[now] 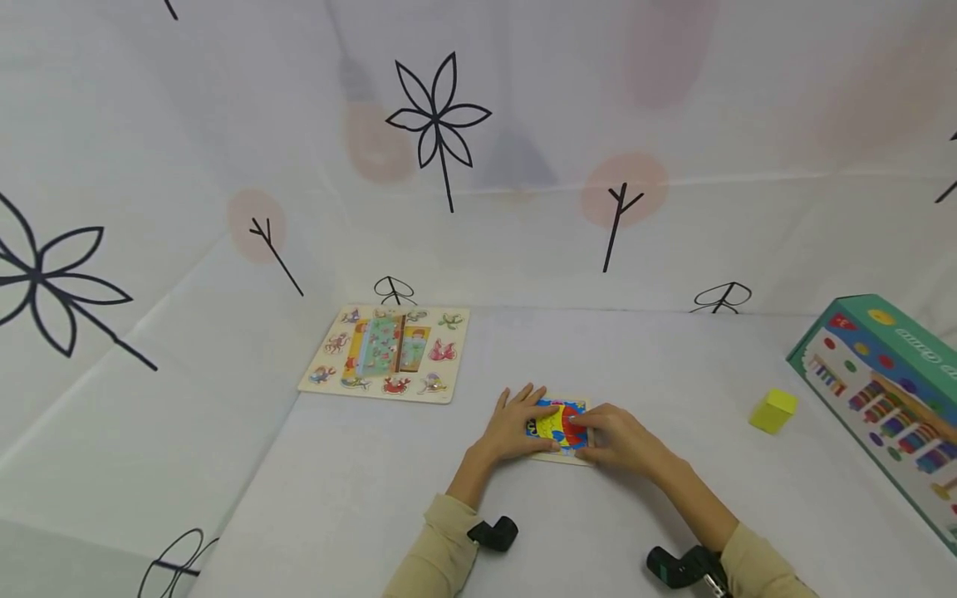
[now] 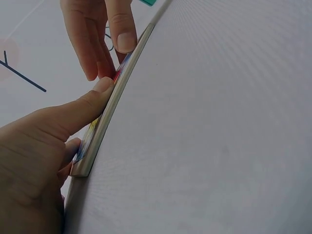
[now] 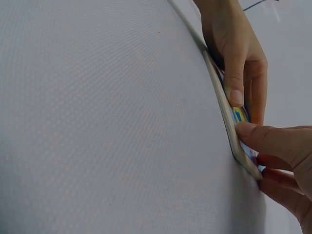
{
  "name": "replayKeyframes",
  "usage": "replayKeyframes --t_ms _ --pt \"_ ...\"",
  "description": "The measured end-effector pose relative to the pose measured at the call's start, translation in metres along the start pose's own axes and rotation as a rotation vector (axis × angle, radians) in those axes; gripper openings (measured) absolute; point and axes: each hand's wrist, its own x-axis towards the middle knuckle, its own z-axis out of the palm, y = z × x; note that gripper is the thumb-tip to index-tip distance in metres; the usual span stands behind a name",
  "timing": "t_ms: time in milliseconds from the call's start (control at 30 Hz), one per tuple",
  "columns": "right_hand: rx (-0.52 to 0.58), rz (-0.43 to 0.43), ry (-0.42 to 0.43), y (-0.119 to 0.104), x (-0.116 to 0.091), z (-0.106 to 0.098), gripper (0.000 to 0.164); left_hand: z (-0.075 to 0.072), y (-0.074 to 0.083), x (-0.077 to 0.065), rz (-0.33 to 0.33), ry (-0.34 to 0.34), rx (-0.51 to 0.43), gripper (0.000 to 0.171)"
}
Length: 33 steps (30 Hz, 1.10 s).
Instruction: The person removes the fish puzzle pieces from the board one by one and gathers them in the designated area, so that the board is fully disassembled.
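Note:
A small wooden-framed picture puzzle (image 1: 555, 423) lies flat on the white table between my two hands, its picture in yellow, red and blue. My left hand (image 1: 516, 428) rests on its left part, with the fingers stretched out and the thumb along the near side. Over the right end, the fingers of my right hand (image 1: 624, 442) bend, with the thumb at the near corner. In the right wrist view the thumb touches the picture (image 3: 240, 115) beside the pale board edge (image 3: 222, 97), and other fingertips meet the end. The fingers hide part of the picture.
A larger wooden puzzle board (image 1: 385, 353) with sea-creature pieces lies at the back left. To the right sits a yellow block (image 1: 773, 411), and beyond it a large green-and-white toy box (image 1: 890, 399). White patterned cloth (image 1: 516, 249) rises behind the table.

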Motion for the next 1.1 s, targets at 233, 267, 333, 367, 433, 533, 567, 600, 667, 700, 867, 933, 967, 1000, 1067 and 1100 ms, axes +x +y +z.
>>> replayKeyframes --t_ms 233,267,333,367,433,533,567,600,667,700,867,933,967,1000,1067,1100 --pt "-0.02 0.044 -0.06 -0.004 0.003 -0.003 0.043 0.0 0.001 -0.001 0.01 0.018 0.004 0.062" --pt "-0.03 0.047 -0.066 -0.005 0.004 -0.004 0.043 0.0 0.0 -0.001 0.009 0.017 0.002 0.063" --pt "-0.053 0.054 -0.077 -0.005 0.006 -0.004 0.043 0.0 0.0 -0.001 0.008 0.019 0.008 0.063" --pt "-0.067 0.049 -0.082 -0.004 0.007 -0.004 0.043 0.001 0.0 0.0 0.007 0.02 0.009 0.063" --pt "-0.088 0.045 -0.096 -0.004 0.009 -0.005 0.044 0.001 -0.001 0.0 0.001 0.017 0.008 0.063" --pt "-0.099 0.044 -0.115 -0.005 0.012 -0.006 0.044 0.002 -0.001 0.0 -0.003 0.014 -0.003 0.063" --pt "-0.104 0.041 -0.12 -0.005 0.014 -0.006 0.044 0.001 -0.001 0.0 -0.004 0.01 -0.01 0.063" --pt "-0.108 0.04 -0.123 -0.007 0.015 -0.007 0.043 0.001 -0.001 0.0 -0.006 0.007 -0.015 0.063" --pt "-0.109 0.046 -0.131 -0.009 0.019 -0.007 0.043 0.001 -0.002 -0.001 -0.005 0.008 -0.012 0.063" --pt "-0.106 0.057 -0.136 -0.01 0.02 -0.007 0.044 0.001 -0.002 -0.001 -0.007 0.005 -0.009 0.063" --pt "-0.097 0.1 -0.154 -0.014 0.024 -0.006 0.044 0.0 -0.001 -0.002 -0.013 -0.013 0.014 0.064" --pt "-0.117 0.091 -0.161 -0.014 0.024 -0.006 0.044 0.0 -0.001 -0.002 -0.011 -0.014 0.011 0.064" --pt "-0.124 0.09 -0.164 -0.014 0.024 -0.005 0.044 0.0 -0.001 -0.002 -0.007 -0.011 0.008 0.064" --pt "-0.139 0.083 -0.167 -0.014 0.023 -0.005 0.044 0.0 -0.001 -0.002 -0.006 -0.012 0.007 0.064" --pt "-0.166 0.064 -0.166 -0.013 0.021 -0.004 0.044 0.001 -0.001 -0.001 0.001 -0.006 0.01 0.064" --pt "-0.182 0.052 -0.161 -0.012 0.02 -0.004 0.044 0.001 -0.001 -0.001 0.004 -0.003 0.013 0.064"
